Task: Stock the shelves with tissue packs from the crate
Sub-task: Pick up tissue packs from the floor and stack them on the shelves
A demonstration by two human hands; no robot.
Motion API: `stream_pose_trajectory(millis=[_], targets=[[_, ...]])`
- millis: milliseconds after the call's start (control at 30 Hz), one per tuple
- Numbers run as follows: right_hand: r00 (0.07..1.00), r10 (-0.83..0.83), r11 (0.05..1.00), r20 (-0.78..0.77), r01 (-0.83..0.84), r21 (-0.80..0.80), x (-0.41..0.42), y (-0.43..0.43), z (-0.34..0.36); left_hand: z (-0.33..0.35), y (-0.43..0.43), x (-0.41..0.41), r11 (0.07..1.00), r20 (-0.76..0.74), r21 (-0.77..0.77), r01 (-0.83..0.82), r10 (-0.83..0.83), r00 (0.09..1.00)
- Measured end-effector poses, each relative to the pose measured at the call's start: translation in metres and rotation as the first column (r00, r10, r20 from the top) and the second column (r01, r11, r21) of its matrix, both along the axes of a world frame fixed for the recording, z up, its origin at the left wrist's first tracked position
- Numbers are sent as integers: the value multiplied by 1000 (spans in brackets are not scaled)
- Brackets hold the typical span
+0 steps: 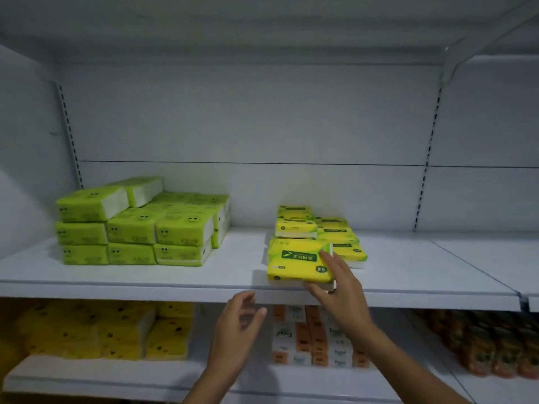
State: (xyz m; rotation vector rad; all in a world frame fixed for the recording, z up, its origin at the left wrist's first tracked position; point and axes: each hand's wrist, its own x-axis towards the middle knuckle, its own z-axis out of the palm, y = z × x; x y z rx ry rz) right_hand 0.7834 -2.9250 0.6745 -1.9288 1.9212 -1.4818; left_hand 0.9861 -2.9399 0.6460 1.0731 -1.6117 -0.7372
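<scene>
- Yellow tissue pack (294, 260) with a green label sits right at the front edge of the white middle shelf (145, 275). It's a bit blurry, so I can't tell if it's fully resting on the shelf or just above it.
- Right hand (341, 290) grips the pack's right end, with the thumb along the lower front edge and the fingers over the top corner.
- Left hand (239, 325) is lower down, just below the shelf's front lip. Its fingers are loosely curved and spread, and it's holding nothing.
- Just behind the held pack are more yellow packs (335, 237) of the same kind, in a low pile that's a little uneven.
- Well off to the left on the same shelf is a neat block of lime-green packs (137, 225) with little smiley faces. They're stacked about three high, with two packs lying loose on top.
- The lower shelf (87, 371) has deeper-yellow smiley packs (102, 330) on the left and orange-and-white packs (315, 336) under the hands.
- Some blurry orange wrapped goods (490, 345) are far right.
</scene>
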Motion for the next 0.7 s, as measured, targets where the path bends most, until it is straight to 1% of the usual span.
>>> stream_pose_trajectory(millis=[100,267,400,500,633,700], targets=[[1000,-1,1000,-23,1,14,-18,-31,9,7,-15,-16,999,-29,32,-27,28,999],[996,1,999,-92,2,38,-38,-84,14,13,-32,-38,997,-76,26,-72,74,994],[972,-73,985,-222,106,136,-46,-112,9,2,-42,-52,994,-103,65,-89,95,990],[972,-106,984,-211,134,120,-50,-125,9,-2,-49,-55,991,-104,75,-110,118,988],[959,-115,985,-261,144,96,-52,-130,10,-5,-50,-56,991,-92,77,-113,120,988],[981,-60,994,-182,75,78,-51,-125,10,-7,-47,-55,992,-97,80,-100,108,989]])
